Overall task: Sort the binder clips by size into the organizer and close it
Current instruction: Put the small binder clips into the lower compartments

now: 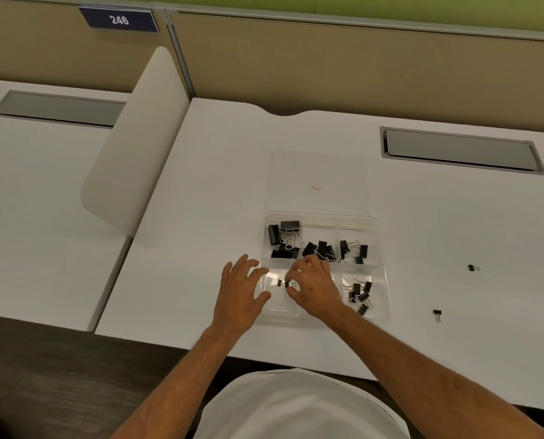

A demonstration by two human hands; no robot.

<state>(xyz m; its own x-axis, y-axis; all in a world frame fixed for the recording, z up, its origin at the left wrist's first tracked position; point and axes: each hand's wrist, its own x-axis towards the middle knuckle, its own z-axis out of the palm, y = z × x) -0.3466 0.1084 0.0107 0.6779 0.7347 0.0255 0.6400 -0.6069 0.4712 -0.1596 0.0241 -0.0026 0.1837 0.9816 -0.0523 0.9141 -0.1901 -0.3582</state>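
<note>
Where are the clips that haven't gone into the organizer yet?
Two small clips lie loose on the white desk, off the right side of the clear organizer.

Two clips (472, 267) lie right of organizer (384, 299).
</note>
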